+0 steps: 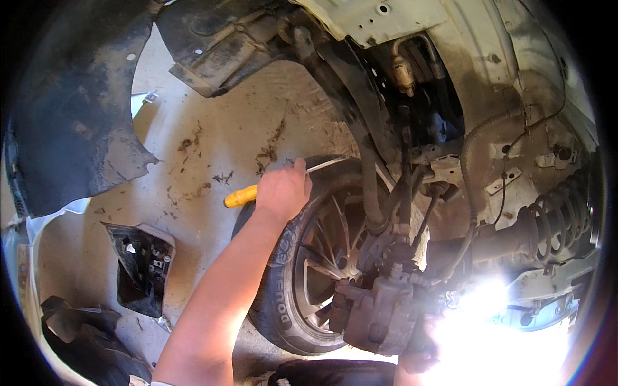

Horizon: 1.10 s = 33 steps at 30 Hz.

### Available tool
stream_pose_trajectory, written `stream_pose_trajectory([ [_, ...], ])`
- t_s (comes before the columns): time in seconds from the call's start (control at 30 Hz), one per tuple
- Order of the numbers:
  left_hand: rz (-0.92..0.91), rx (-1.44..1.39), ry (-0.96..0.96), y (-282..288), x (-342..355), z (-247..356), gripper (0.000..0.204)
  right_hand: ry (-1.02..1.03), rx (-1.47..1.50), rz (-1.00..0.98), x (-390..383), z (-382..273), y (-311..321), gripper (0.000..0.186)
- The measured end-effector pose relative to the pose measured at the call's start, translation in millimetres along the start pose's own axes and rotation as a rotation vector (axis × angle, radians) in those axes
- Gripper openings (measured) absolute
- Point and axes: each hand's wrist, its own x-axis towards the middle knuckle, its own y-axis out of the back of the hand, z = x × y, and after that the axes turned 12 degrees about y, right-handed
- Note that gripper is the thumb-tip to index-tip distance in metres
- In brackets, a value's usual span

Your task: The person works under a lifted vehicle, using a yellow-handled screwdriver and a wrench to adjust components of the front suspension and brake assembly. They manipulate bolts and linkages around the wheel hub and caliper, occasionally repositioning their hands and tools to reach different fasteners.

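My left hand [283,191] is closed around a screwdriver [242,196] with a yellow handle. The handle sticks out on the left of my fist, and its metal shaft reaches right, over the top of a tyre [281,283]. At the lower right, my right hand [421,344] is beside the rusty brake caliper [386,312]. Strong glare and shadow hide most of its fingers, so I cannot tell whether it grips anything. The caliper is in front of the lying wheel's spoked rim [331,238].
A coil spring strut [557,225] crosses the right side. Dark hoses [367,186] run down the middle. A black wheel-arch liner [77,109] hangs at the upper left. Below it, a black plastic part [143,267] lies on the dirty floor [199,148]. Bright glare [496,334] covers the lower right.
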Motion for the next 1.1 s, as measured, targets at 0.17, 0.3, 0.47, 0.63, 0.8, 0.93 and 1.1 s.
stream_pose_trajectory([
  [0.17,0.017,0.019,0.002,-3,1,1,0.025,-0.008,0.022,0.062,1,-2,-6,0.044],
  [0.3,0.006,0.029,0.003,2,-1,0,0.024,0.006,-0.087,0.056,4,0,-12,0.051],
  [0.47,0.002,0.070,-0.004,0,-1,0,0.023,0.032,-0.040,0.117,15,0,-18,0.054],
  [0.63,-0.023,0.099,0.001,3,-4,3,0.023,0.083,-0.093,0.100,23,1,-17,0.055],
  [0.8,-0.028,0.186,0.036,16,-14,-10,0.022,0.072,-0.013,0.097,40,-3,-16,0.059],
  [0.93,-0.049,0.299,0.066,38,-18,-28,0.024,0.018,0.072,0.047,47,-4,-10,0.067],
  [1.1,-0.088,0.331,0.129,62,-31,-9,0.030,-0.085,0.412,0.095,50,-15,10,0.074],
])
